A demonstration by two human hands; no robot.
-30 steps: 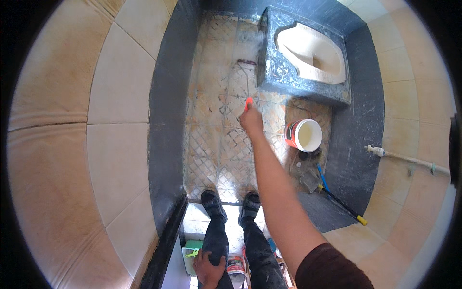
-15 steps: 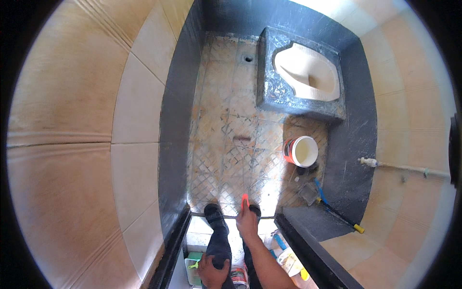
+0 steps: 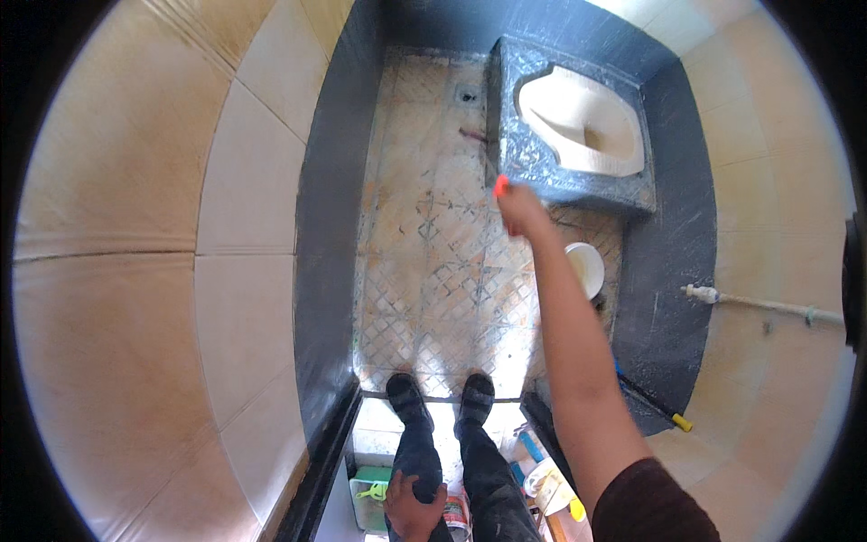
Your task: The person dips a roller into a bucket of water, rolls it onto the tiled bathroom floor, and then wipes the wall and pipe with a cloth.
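From my remote seat, taking clock directions from the centre of the head view, I see the right hand (image 3: 522, 213) at 2 o'clock, fingers curled closed around the grip of an orange-red-handled paint roller (image 3: 501, 186). From that grip, the roller's narrow dark head (image 3: 473, 135) lies toward 11 o'clock, near the base of a raised dark block (image 3: 522, 135) bearing a cream ceramic squat toilet (image 3: 623, 168). The left hand (image 3: 415, 508), at 6 o'clock, rests loosely spread on the left dark-trousered leg (image 3: 423, 462). At 3 o'clock, a white-rimmed round bucket (image 3: 587, 264) stands on the worn patterned tile floor (image 3: 406, 271), partly hidden behind the right forearm (image 3: 587, 379).
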